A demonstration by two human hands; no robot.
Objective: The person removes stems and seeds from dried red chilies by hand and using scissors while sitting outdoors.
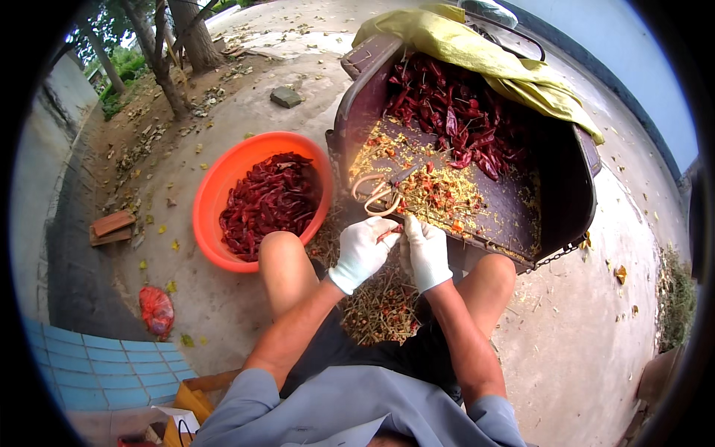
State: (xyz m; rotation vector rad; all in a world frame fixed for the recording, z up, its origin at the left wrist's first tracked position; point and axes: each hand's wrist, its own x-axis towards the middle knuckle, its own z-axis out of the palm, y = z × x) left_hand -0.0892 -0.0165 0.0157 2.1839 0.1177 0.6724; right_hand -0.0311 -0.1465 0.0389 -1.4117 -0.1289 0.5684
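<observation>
Both my hands wear white knit gloves and meet over the near edge of a dark cart bed (584,184). Between the fingers of my left hand (364,246) is a piece of dried red chili pepper (390,232). My right hand (427,248) is up against it, fingertips pinched; whether it grips the same piece is hidden. Scissors (384,191) with tan handles lie just beyond, beside yellow seeds and stem bits (441,193). Whole dried chilies (447,112) are heaped deeper in the bed. Left of my knees, an orange plastic basin (208,195) holds seedless-looking dark red chili pods (268,204).
Yellow woven sheeting (475,50) drapes over the bed's far rim, and a chain (560,257) hangs at its near right corner. Stems and scraps (380,313) cover the ground between my legs. Bricks (113,223) and a red plastic bag (156,310) lie at left.
</observation>
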